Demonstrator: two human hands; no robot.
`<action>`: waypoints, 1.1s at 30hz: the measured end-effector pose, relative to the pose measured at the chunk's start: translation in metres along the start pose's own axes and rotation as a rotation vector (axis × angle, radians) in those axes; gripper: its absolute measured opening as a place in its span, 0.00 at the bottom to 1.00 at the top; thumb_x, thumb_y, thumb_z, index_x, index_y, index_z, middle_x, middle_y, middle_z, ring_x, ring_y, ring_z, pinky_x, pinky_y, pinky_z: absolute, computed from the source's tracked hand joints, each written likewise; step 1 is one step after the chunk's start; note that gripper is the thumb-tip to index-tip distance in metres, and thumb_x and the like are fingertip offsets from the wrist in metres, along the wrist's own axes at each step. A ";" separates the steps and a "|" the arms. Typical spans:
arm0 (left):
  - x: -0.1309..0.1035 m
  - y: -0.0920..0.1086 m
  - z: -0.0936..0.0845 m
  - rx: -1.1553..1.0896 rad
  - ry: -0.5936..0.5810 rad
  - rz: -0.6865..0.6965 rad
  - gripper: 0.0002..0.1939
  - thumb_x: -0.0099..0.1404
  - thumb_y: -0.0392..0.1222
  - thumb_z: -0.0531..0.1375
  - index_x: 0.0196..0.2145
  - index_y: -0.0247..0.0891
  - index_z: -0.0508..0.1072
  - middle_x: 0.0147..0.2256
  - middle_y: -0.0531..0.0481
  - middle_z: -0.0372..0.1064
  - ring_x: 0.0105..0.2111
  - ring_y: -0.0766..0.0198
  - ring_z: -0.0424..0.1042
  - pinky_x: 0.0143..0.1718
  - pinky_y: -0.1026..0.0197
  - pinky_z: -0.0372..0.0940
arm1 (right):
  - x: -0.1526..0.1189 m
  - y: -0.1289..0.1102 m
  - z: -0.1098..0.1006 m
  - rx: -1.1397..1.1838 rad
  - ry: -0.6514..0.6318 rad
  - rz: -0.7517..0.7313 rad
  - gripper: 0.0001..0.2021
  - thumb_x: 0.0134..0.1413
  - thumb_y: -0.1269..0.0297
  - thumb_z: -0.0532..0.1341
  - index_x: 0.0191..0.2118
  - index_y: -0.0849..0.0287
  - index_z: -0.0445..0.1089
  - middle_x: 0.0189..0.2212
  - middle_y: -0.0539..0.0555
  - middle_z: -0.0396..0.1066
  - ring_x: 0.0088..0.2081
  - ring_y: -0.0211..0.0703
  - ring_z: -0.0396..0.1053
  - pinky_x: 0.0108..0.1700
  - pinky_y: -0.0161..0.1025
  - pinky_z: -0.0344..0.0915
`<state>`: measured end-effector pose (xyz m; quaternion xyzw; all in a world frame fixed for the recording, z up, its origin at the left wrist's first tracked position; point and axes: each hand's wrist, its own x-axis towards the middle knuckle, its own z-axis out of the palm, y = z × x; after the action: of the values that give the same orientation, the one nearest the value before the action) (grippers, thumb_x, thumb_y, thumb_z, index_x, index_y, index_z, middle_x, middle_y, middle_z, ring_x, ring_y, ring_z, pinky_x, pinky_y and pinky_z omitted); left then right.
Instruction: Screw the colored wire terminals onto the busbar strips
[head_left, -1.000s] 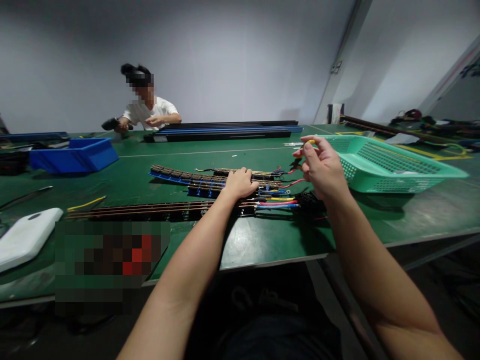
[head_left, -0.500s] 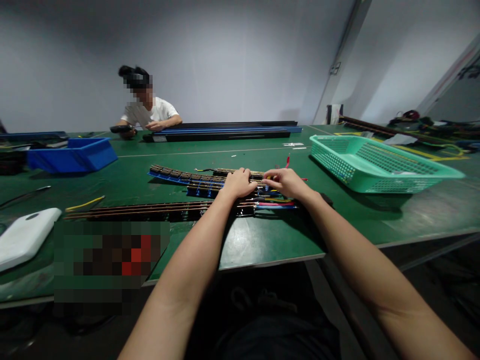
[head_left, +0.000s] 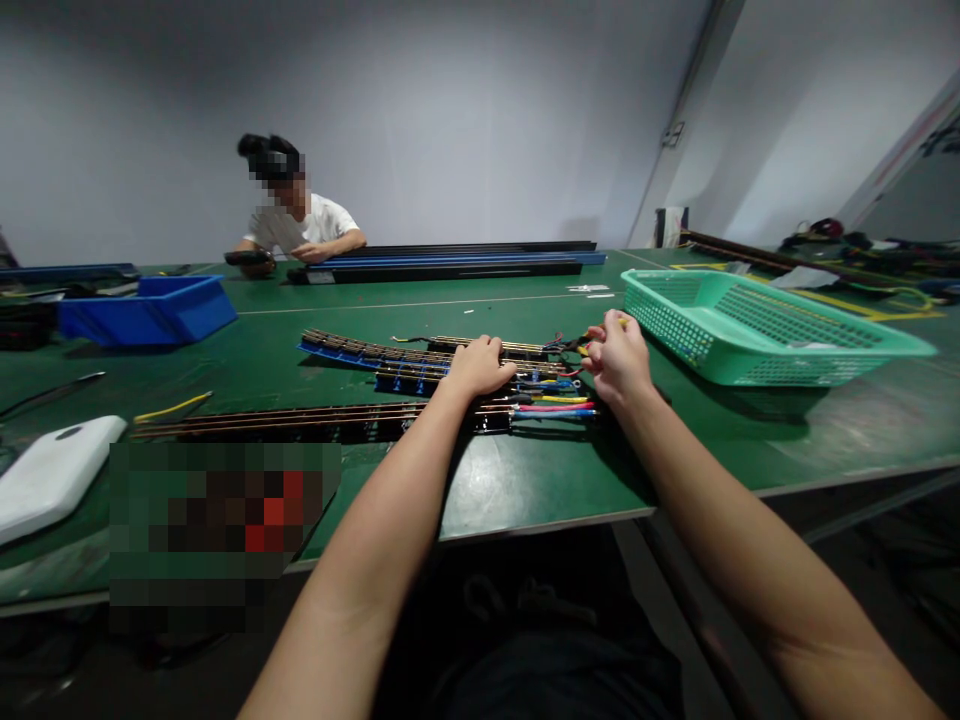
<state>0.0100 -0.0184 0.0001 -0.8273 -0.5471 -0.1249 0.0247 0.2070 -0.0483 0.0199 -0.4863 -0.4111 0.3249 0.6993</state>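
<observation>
Several dark and blue strips with copper-coloured rods lie across the green table. My left hand (head_left: 482, 368) rests on the right part of the blue-edged strips (head_left: 409, 375), its fingers bent over them. To the right, my right hand (head_left: 619, 358) is closed on thin wires (head_left: 576, 347) at the strips' right end, fingers raised above the table. Nearer to me is a long dark strip (head_left: 300, 420) with copper rods, whose yellow, red and blue wires (head_left: 559, 407) end just left of my right wrist.
A green mesh basket (head_left: 757, 360) stands at the right, a blue bin (head_left: 169, 312) at the left. Across the table (head_left: 360, 305) a person (head_left: 304, 225) sits beside long black and blue profiles (head_left: 465, 262). A white device (head_left: 60, 470) lies at the near left.
My right hand has moved right, away from my left hand, and turned upward with wires in its fingers. My left hand has hardly moved.
</observation>
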 end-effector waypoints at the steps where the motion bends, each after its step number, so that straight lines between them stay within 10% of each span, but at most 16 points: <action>1: 0.000 0.000 0.000 -0.001 0.003 0.000 0.25 0.68 0.55 0.51 0.53 0.37 0.71 0.53 0.39 0.71 0.54 0.48 0.70 0.54 0.50 0.64 | -0.009 -0.003 0.000 0.005 -0.002 -0.026 0.18 0.57 0.43 0.59 0.41 0.50 0.56 0.28 0.43 0.61 0.15 0.27 0.48 0.16 0.28 0.49; 11: 0.000 -0.001 0.002 -0.002 -0.002 -0.005 0.22 0.69 0.53 0.52 0.53 0.38 0.72 0.53 0.40 0.70 0.54 0.48 0.70 0.53 0.50 0.65 | -0.154 0.015 -0.026 -0.159 -0.317 -0.269 0.12 0.60 0.62 0.63 0.49 0.51 0.67 0.39 0.52 0.70 0.24 0.32 0.59 0.23 0.32 0.58; 16: 0.000 -0.001 0.001 -0.007 0.000 -0.004 0.22 0.69 0.53 0.51 0.52 0.38 0.72 0.53 0.41 0.70 0.53 0.49 0.70 0.53 0.49 0.65 | -0.191 0.005 -0.059 -0.179 -0.246 -0.298 0.18 0.60 0.65 0.64 0.54 0.44 0.66 0.41 0.53 0.72 0.22 0.34 0.59 0.21 0.34 0.57; 26: -0.001 -0.001 0.001 -0.008 0.009 0.004 0.21 0.68 0.53 0.52 0.50 0.38 0.72 0.52 0.41 0.71 0.52 0.49 0.71 0.52 0.50 0.65 | -0.186 0.002 -0.069 -0.167 -0.208 -0.307 0.18 0.59 0.64 0.65 0.54 0.46 0.66 0.41 0.54 0.72 0.21 0.34 0.59 0.22 0.34 0.58; 33: -0.001 0.000 0.001 -0.002 0.010 0.013 0.20 0.69 0.52 0.52 0.51 0.39 0.72 0.52 0.41 0.70 0.53 0.50 0.70 0.53 0.50 0.65 | -0.159 0.023 -0.054 -0.586 -0.453 -0.395 0.09 0.60 0.61 0.62 0.46 0.53 0.73 0.21 0.47 0.69 0.18 0.37 0.62 0.22 0.34 0.57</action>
<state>0.0091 -0.0193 -0.0014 -0.8302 -0.5415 -0.1294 0.0276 0.1822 -0.1995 -0.0531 -0.4927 -0.7147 0.1526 0.4723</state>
